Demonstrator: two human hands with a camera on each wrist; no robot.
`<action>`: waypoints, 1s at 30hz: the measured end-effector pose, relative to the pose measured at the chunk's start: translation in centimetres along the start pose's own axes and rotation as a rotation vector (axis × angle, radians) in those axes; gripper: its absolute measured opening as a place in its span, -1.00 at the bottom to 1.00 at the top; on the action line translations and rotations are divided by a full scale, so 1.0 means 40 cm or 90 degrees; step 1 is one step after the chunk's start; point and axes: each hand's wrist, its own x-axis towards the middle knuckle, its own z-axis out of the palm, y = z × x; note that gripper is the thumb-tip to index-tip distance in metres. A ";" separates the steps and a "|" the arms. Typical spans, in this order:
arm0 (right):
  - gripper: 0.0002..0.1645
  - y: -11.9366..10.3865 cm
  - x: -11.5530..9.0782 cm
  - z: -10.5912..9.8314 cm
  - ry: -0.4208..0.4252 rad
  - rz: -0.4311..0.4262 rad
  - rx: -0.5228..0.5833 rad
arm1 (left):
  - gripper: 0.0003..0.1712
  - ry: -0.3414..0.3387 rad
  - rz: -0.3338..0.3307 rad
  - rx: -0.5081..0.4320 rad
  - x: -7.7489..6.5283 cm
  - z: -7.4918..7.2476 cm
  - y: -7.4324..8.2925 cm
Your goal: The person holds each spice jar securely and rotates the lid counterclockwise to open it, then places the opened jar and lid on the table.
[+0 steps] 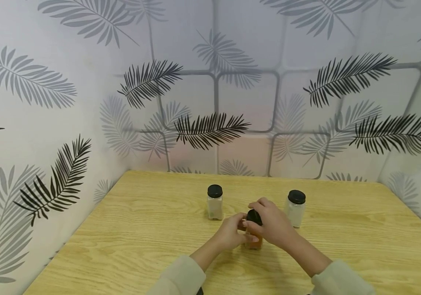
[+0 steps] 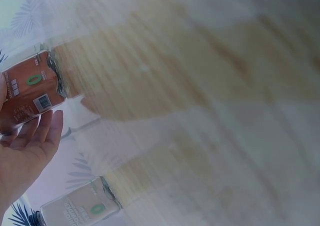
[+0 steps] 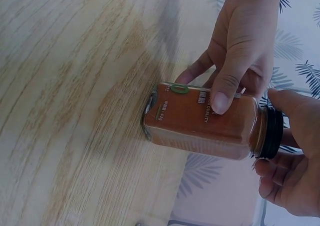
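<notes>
A square glass spice jar [image 1: 254, 245] of reddish-brown powder stands upright on the table, its green-marked label showing in the right wrist view. My left hand [image 1: 229, 234] grips the jar's body, thumb across the front [image 3: 245, 51]. From the right, my right hand [image 1: 276, 224] holds the black lid [image 3: 271, 133] with its thumb and fingers around the rim. In the left wrist view the powder jar [image 2: 37, 88] shows its barcode side, and the fingers of my left hand [image 2: 30, 153] lie against it. The lid is outside that view.
Two more black-capped jars with pale contents stand behind the hands: one at the left [image 1: 215, 203], one at the right [image 1: 295, 209], close to my right hand. The wood-grain table [image 1: 129, 233] meets a leaf-patterned wall covering [image 1: 243, 151] at the back.
</notes>
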 end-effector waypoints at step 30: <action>-0.54 0.019 -0.010 -0.006 -0.018 0.008 0.075 | -0.45 0.009 0.003 0.014 0.001 0.001 0.001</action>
